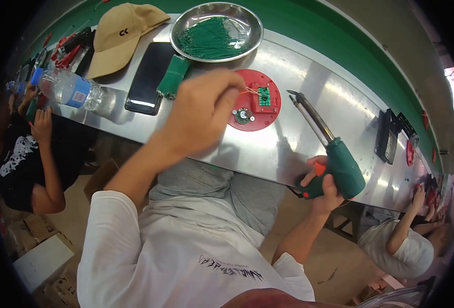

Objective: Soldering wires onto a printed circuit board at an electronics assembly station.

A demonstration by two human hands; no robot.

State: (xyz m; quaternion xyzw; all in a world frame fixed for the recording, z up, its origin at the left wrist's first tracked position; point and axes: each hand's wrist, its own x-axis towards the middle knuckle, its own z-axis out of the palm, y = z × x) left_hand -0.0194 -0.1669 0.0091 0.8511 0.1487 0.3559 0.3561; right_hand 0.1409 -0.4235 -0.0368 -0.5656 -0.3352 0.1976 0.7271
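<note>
A clear bottle (68,88), tan cap (119,36) and black phone (149,77) lie on the steel bench (299,138) at left. The left hand (204,110) pinches thin wires (251,91) over the red disc (255,100), below the dish (216,31). The right hand (323,187) grips the soldering gun (335,154), its long axis slanting up-left, tip toward the disc.

Counted on the worktop (288,138): one red round plate (255,100) bearing one small green circuit board (263,96), one steel dish (216,32) of green wires too many to count, one tan cap (119,36), one black phone (150,77), one clear water bottle (70,88). One green soldering gun (335,159) in the right hand (322,187); one pinch of thin wires (250,91) at the left hand (201,115). Two other people seated, one at each side.
</note>
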